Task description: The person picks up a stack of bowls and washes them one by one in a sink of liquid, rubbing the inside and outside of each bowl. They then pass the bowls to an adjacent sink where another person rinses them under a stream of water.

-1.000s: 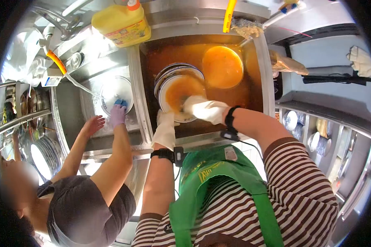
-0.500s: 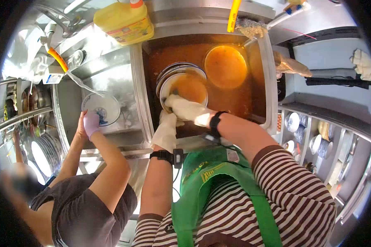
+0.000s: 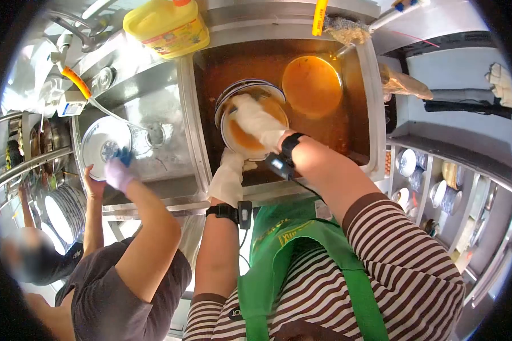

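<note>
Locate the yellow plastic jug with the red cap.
Head view, upper left: the yellow plastic jug is on the steel ledge at the far end of the steel divider, beside the far left corner of the orange-water sink.

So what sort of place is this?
Probably a restaurant kitchen's dishwashing area: side-by-side metal sinks, a plate stack at the left, and a large yellow jug, likely detergent, on the sink ledge.
</note>
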{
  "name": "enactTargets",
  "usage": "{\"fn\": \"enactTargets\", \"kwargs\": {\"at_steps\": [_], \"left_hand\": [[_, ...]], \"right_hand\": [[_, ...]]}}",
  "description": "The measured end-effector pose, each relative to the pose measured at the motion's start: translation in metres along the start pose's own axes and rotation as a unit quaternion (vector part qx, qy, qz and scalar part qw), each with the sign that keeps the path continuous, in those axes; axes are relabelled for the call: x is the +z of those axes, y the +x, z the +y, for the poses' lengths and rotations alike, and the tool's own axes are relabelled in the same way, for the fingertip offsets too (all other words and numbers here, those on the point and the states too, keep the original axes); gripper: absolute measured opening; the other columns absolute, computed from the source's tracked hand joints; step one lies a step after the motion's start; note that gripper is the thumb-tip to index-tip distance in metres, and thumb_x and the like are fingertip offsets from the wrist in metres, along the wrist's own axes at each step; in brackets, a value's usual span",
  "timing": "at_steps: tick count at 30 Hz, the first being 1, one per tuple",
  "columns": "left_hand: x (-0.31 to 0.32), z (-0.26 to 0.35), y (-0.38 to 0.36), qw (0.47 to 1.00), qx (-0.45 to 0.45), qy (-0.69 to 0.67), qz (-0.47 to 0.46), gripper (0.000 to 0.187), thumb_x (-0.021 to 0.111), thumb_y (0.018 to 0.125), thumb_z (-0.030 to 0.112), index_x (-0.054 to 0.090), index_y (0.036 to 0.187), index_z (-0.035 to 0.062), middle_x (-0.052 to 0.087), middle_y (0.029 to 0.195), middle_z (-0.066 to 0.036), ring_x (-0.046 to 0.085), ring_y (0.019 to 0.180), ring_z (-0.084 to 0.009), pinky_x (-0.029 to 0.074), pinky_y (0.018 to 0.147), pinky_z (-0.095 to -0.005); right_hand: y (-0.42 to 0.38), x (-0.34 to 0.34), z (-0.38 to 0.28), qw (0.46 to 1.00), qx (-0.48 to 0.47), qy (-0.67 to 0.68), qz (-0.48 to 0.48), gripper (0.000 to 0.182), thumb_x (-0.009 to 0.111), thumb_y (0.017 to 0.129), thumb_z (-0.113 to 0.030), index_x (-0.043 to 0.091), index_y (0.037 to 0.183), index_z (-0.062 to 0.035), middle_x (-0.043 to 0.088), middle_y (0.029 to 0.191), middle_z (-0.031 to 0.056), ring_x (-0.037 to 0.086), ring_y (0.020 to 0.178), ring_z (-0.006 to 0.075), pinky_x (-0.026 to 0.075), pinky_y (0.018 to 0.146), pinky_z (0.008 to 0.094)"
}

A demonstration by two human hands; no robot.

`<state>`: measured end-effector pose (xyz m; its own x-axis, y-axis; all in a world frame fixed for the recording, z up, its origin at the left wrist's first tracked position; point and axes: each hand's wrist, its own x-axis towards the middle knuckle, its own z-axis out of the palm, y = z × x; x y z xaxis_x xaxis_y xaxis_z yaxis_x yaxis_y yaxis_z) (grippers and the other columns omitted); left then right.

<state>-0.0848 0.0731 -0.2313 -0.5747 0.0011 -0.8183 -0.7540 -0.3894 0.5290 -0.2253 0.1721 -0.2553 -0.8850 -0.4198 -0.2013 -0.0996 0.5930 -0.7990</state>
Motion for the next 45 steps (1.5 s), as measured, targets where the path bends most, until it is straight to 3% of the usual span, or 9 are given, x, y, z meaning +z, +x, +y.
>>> {"fn": "enactTargets", "kwargs": {"at_steps": [5,8,10,15,18,26,30,37,45], "left_hand": [[-0.012,0.000,-0.010,0.996,0.027,-0.076,-0.033,0.049,0.058,0.097,-0.002,0.059,0.145,0.0038,0.074,0.130,-0.015,0.078,0.108,-0.0280,0.068,0.087,-0.0466],[-0.009,0.005,-0.014,0.995,0.032,-0.086,-0.033,0.048,0.059,0.097,-0.002,0.060,0.145,0.0045,0.074,0.130,-0.013,0.077,0.112,-0.0260,0.067,0.091,-0.0470],[-0.005,0.009,-0.013,0.997,0.024,-0.075,-0.022,0.048,0.059,0.097,-0.002,0.060,0.145,0.0049,0.074,0.131,-0.012,0.076,0.114,-0.0246,0.067,0.094,-0.0472],[0.014,0.013,0.000,0.998,-0.038,-0.046,0.023,0.068,0.053,0.093,-0.010,0.046,0.158,0.0083,0.065,0.144,-0.015,0.072,0.121,-0.0322,0.059,0.109,-0.0540],[0.010,0.010,0.003,0.998,-0.023,-0.054,-0.016,0.079,0.051,0.090,-0.014,0.038,0.164,0.0094,0.060,0.150,-0.017,0.069,0.125,-0.0384,0.058,0.110,-0.0559],[-0.011,-0.002,0.026,0.989,0.045,-0.137,-0.033,0.085,0.052,0.081,-0.020,0.043,0.162,0.0040,0.061,0.149,-0.018,0.067,0.129,-0.0400,0.055,0.115,-0.0529],[-0.004,0.002,0.017,0.988,0.053,-0.142,-0.030,0.063,0.062,0.093,-0.001,0.050,0.155,0.0010,0.063,0.145,-0.021,0.067,0.128,-0.0397,0.056,0.112,-0.0514],[0.001,0.006,0.021,0.963,0.013,-0.256,0.078,0.066,0.053,0.112,0.056,0.054,0.150,0.0021,0.062,0.145,-0.020,0.061,0.136,-0.0371,0.050,0.117,-0.0499],[0.000,0.011,0.018,0.990,0.030,-0.096,0.098,0.075,0.050,0.112,0.060,0.047,0.160,0.0021,0.062,0.154,-0.015,0.055,0.146,-0.0333,0.052,0.113,-0.0463]], "right_hand": [[-0.070,-0.029,-0.046,0.944,0.101,0.087,-0.303,0.033,0.063,0.094,-0.005,0.075,0.124,-0.0043,0.070,0.132,0.0267,0.067,0.123,0.0453,0.053,0.106,0.0477],[-0.081,-0.042,0.013,0.899,-0.098,-0.130,-0.406,0.027,0.067,0.091,-0.009,0.081,0.114,-0.0054,0.076,0.112,0.0256,0.073,0.105,0.0449,0.057,0.092,0.0516],[-0.076,-0.087,-0.004,0.867,0.055,-0.218,-0.445,0.026,0.069,0.091,-0.018,0.083,0.112,-0.0088,0.080,0.105,0.0223,0.077,0.100,0.0416,0.061,0.085,0.0495],[-0.024,-0.073,0.058,0.889,0.019,-0.391,-0.236,0.024,0.066,0.096,-0.017,0.080,0.112,-0.0058,0.078,0.106,0.0236,0.076,0.100,0.0405,0.062,0.087,0.0443],[-0.003,-0.010,0.071,0.984,-0.100,-0.127,0.070,0.026,0.062,0.103,-0.023,0.076,0.115,-0.0045,0.073,0.117,0.0269,0.071,0.116,0.0431,0.057,0.102,0.0468],[-0.054,-0.074,-0.018,0.886,-0.053,-0.236,-0.397,0.050,0.075,0.096,-0.046,0.077,0.115,-0.0006,0.076,0.117,0.0270,0.072,0.111,0.0477,0.058,0.097,0.0513],[-0.061,-0.052,0.007,0.869,-0.043,-0.354,-0.344,0.031,0.075,0.094,-0.028,0.080,0.112,-0.0027,0.078,0.116,0.0242,0.075,0.108,0.0449,0.060,0.094,0.0511],[-0.071,-0.072,-0.022,0.907,-0.049,-0.244,-0.339,0.022,0.073,0.094,-0.020,0.078,0.109,-0.0052,0.077,0.113,0.0234,0.073,0.111,0.0435,0.058,0.094,0.0508],[-0.060,-0.150,0.005,0.902,0.145,0.338,-0.225,0.034,0.073,0.104,-0.033,0.070,0.129,-0.0090,0.076,0.120,0.0064,0.071,0.109,0.0199,0.057,0.093,0.0392]]}}
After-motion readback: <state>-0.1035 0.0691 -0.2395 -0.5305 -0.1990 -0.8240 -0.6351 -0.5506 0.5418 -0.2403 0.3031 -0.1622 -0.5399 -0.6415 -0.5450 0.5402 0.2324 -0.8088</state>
